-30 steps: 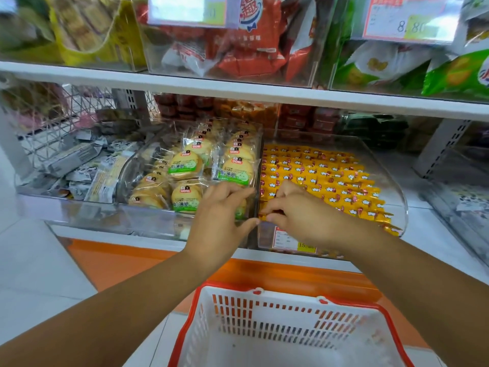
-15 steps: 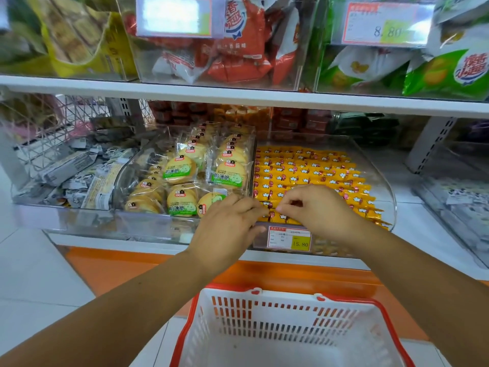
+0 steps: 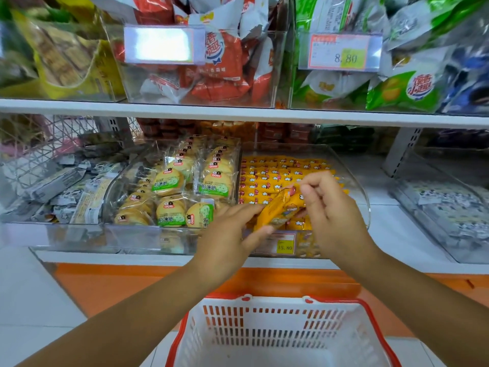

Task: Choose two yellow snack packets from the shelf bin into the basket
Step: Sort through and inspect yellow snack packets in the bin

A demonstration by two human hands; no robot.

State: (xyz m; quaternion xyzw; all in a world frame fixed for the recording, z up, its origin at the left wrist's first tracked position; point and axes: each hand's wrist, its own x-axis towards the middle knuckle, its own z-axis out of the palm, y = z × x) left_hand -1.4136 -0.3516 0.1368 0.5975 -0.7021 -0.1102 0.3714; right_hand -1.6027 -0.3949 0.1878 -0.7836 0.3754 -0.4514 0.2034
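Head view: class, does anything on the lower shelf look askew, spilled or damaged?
Nothing spilled or damaged. The grey-white packets at left lie jumbled, unlike the neat yellow rows. One yellow packet is tilted only because the left hand and right hand hold it.

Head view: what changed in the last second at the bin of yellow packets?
Both hands were picking at the front row of the bin and have since risen. The left hand and right hand now hold a yellow packet between them, lifted above the row. Whether a second packet lies behind it I cannot tell. The basket stays below, as before.
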